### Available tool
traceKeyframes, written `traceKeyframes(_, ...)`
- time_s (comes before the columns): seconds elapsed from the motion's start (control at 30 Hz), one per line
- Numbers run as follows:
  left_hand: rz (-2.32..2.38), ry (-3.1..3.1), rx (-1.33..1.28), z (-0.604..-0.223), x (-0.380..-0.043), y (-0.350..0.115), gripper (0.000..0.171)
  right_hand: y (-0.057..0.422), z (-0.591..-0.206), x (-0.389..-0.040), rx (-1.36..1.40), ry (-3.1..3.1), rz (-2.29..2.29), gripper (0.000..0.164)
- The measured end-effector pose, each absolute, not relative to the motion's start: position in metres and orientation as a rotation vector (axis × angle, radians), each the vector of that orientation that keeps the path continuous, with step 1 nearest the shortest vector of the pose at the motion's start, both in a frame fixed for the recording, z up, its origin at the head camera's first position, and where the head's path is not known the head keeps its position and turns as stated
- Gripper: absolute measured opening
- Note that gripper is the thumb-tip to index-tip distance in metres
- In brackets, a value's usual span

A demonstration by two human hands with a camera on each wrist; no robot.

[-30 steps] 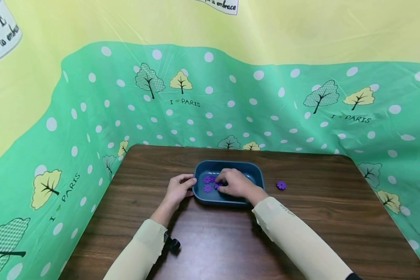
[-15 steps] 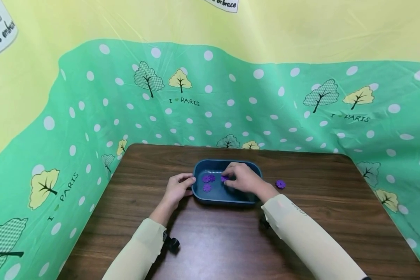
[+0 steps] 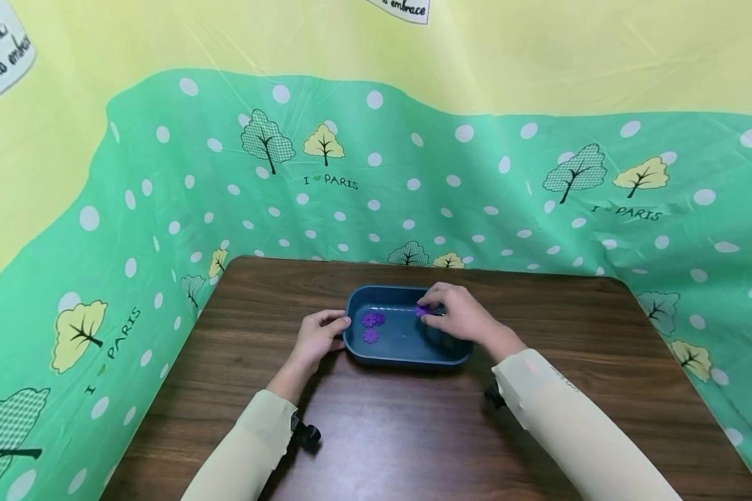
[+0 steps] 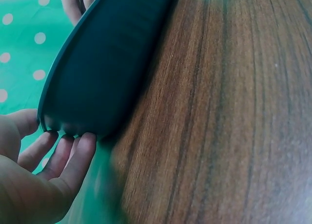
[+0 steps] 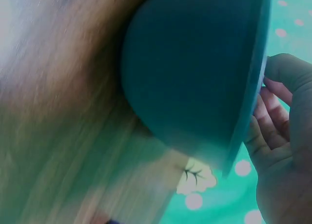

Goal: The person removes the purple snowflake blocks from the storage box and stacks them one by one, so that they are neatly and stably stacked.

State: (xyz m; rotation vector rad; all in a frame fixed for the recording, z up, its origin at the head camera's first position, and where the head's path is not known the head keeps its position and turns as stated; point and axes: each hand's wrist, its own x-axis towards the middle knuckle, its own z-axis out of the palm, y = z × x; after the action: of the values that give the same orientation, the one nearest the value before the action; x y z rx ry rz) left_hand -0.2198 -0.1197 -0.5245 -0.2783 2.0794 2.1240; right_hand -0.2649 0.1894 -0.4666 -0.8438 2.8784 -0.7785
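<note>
A blue rectangular tray [image 3: 407, 362] sits on the table. My left hand [image 3: 316, 339] holds its left end, with the thumb at the rim and the fingertips against the outer wall, as the left wrist view shows. Over the right half of the tray, my right hand [image 3: 462, 314] pinches a purple flower-shaped piece [image 3: 422, 310] between thumb and fingers. In the right wrist view that hand [image 5: 287, 121] appears beyond the tray's wall [image 5: 190, 73], which hides the piece. Several more purple flower-shaped pieces [image 3: 371, 337] lie at the left inside the tray.
The dark wood table [image 3: 376, 431] extends around the tray. A patterned green and yellow cloth [image 3: 326, 229] hangs behind it and along both sides. Small black devices [image 3: 307, 437] are strapped to the wrists.
My right hand has moved rightward across the tray with a purple flower-shaped piece, away from the others. Its forearm now covers the spot where another piece lay outside. My left hand stays put.
</note>
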Motion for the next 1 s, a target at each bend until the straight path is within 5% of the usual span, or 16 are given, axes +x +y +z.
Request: traceKeyframes(1.0,2.092,2.102,-0.274,-0.523,-0.217,-0.118,0.039,0.278,-0.477,-0.252,-0.760,3.091,-0.974,0.019)
